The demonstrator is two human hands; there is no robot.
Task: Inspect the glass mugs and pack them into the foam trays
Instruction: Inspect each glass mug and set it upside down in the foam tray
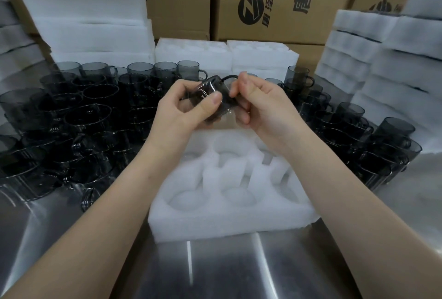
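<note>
Smoked glass mug held over the foam tray

My left hand [184,105] and right hand [260,107] grip one tilted mug [212,101] above the foam tray [229,222] on the steel surface [239,270].

My bare forearms reach in from the lower corners and meet at centre. My left hand [184,107] curls round a glass mug [207,90], with the thumb laid across its side. My right hand [259,105] holds the opposite side with bent fingers, palm turned inward.
</note>
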